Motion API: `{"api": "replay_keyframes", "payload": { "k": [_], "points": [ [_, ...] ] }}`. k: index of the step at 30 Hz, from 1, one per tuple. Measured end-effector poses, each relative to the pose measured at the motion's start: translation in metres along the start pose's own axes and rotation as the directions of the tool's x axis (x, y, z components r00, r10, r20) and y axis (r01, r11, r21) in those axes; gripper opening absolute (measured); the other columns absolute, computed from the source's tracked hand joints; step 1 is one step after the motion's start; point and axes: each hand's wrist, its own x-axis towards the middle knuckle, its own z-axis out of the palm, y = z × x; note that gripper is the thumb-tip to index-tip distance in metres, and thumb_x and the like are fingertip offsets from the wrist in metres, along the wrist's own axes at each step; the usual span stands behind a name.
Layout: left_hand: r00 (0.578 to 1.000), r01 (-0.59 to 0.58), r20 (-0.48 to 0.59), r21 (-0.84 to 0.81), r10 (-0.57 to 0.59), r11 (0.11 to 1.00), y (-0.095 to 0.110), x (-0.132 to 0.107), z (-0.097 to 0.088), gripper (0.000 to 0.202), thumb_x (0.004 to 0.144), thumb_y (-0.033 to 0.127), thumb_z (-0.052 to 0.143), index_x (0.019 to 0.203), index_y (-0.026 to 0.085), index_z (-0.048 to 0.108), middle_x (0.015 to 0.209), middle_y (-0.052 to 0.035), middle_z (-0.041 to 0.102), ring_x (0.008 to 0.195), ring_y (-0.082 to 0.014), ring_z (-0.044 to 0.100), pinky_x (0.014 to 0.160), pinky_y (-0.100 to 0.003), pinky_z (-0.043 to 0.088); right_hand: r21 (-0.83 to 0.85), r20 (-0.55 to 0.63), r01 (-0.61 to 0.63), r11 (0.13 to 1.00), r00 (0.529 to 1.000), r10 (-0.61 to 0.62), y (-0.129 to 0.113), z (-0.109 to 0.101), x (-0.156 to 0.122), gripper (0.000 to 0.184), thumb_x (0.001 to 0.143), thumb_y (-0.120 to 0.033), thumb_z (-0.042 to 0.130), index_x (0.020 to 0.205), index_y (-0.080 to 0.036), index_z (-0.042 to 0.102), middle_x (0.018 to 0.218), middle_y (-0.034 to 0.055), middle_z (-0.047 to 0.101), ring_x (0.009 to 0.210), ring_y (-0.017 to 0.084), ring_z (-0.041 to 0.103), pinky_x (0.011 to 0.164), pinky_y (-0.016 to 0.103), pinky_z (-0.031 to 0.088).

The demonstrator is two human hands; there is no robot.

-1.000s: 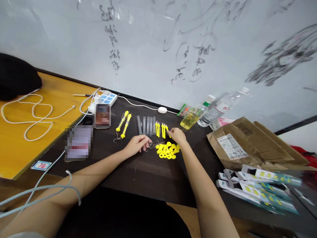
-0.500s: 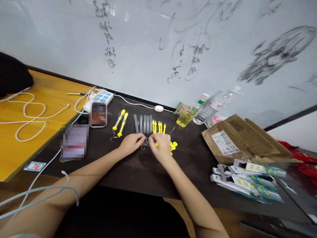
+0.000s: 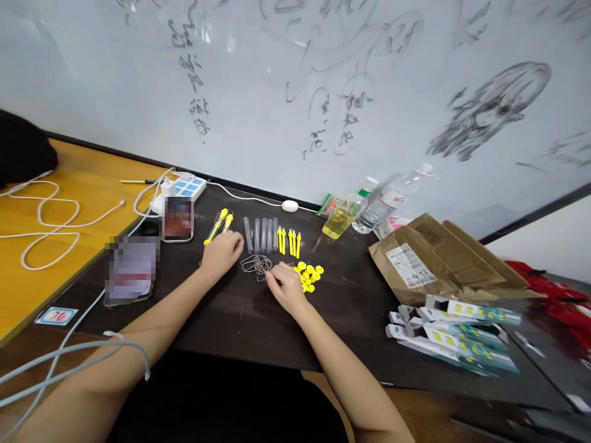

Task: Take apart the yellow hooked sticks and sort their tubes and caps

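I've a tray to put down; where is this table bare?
Bare: the dark table between the yellow rings and the brown paper parcel, and along its near edge between the forearms. Crowded: around the wire hooks and clear tubes.

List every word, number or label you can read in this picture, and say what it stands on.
"26", as far as it reads: sticker on the yellow table.
Whiteboard handwriting: not legible.
Shipping label on the cardboard parcel: too small.
Bottle label: blurred.
Printed boxes: too small.
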Motion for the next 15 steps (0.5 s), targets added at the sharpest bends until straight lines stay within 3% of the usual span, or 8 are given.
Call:
{"api": "replay_keyframes", "payload": {
  "k": [3,6,15],
  "points": [
    [0.996,0.079,-0.043,0.193,-0.072,0.978,-0.016,0.005,-0.005,0.023,0.087,0.028,0.046,0.102,0.018,0.061,0.101,-0.0114,0.060,0.093,-0.0253,0.055,0.072,-0.032,0.040,0.038,-0.023,-0.057,0.998,0.998,0.058,0.003,0.000,0.000,0.039,0.093,-0.027,0.041,0.054,-0.021,0.040,0.053,-0.0012,0.038,0.054,0.014,0.037,0.058,0.029,0.031],
    [0.992,0.126,-0.023,0.311,-0.125,0.942,-0.028,0.009,-0.006,0.028,0.085,0.030,0.048,0.106,0.015,0.059,0.100,-0.0140,0.059,0.092,-0.0285,0.054,0.071,-0.035,0.039,0.043,0.019,-0.038,0.998,0.999,0.037,0.000,0.005,0.000,0.038,0.093,-0.026,0.041,0.055,-0.021,0.039,0.052,-0.0011,0.039,0.055,0.014,0.039,0.058,0.029,0.031],
    [0.990,0.115,0.029,0.379,-0.136,0.918,-0.024,0.006,-0.004,0.026,0.084,0.033,0.051,0.102,0.016,0.058,0.096,-0.0124,0.066,0.092,-0.0302,0.054,0.073,-0.038,0.034,0.030,0.056,-0.009,1.000,0.998,0.008,-0.003,0.007,-0.001,0.038,0.092,-0.026,0.041,0.055,-0.021,0.039,0.053,-0.0009,0.039,0.056,0.014,0.040,0.058,0.028,0.032]
  ]
}}
